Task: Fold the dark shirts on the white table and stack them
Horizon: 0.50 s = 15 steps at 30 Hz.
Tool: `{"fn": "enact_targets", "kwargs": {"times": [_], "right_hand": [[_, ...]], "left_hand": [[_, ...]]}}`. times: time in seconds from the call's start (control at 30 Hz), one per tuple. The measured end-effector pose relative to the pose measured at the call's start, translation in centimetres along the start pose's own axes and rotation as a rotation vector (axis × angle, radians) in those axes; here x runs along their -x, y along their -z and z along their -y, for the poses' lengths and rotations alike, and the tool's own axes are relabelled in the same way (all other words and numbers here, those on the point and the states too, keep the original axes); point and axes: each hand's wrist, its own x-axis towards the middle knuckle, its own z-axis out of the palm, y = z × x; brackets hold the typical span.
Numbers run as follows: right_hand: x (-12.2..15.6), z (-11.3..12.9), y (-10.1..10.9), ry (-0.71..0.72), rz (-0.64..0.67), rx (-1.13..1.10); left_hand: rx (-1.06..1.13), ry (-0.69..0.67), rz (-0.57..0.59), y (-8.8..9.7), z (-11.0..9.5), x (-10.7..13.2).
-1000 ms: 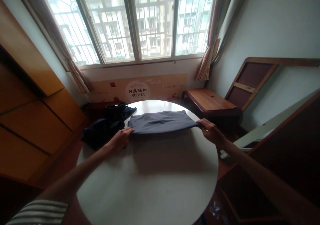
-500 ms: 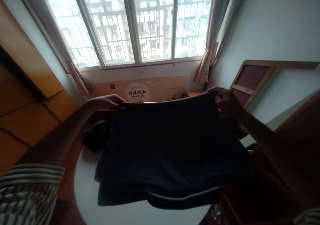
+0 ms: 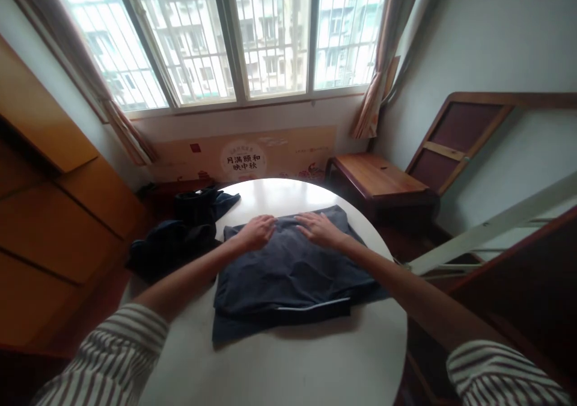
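Observation:
A dark grey-blue garment (image 3: 293,267) with a white stripe near its front edge lies folded on the round white table (image 3: 279,370). Its exact kind I cannot make out. Near the garment's far edge, my left hand (image 3: 259,231) lies on the cloth, its fingers stretched and pointing inward. My right hand (image 3: 319,228) rests flat a little to the right of it, fingers spread on the fabric. Neither hand grips anything. Slight wrinkles run through the cloth between and below the hands.
Dark crumpled clothes (image 3: 175,243) lie at the table's left edge. Beyond the table's right side stands a low wooden stool or side table (image 3: 378,174). Orange-brown cabinets (image 3: 40,231) line the left, and a barred window (image 3: 270,39) spans the back wall.
The garment was held up by its top edge, one hand at each corner. Now it lies on the table, and both hands have let go, moved closer together and rest flat on it.

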Motion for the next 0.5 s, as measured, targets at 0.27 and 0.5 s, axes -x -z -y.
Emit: {"fn": "enact_targets", "kwargs": {"times": [0.27,0.5], "right_hand": [[1.1,-6.8,-1.9,-0.300,0.062,0.015],[2.1,-5.7,-0.8,-0.223,-0.070,0.045]], "left_hand": [[-0.101,0.296,0.053,-4.8,2.7,3.3],[-0.293,0.573,-0.161,-2.8,3.7,6.8]]}}
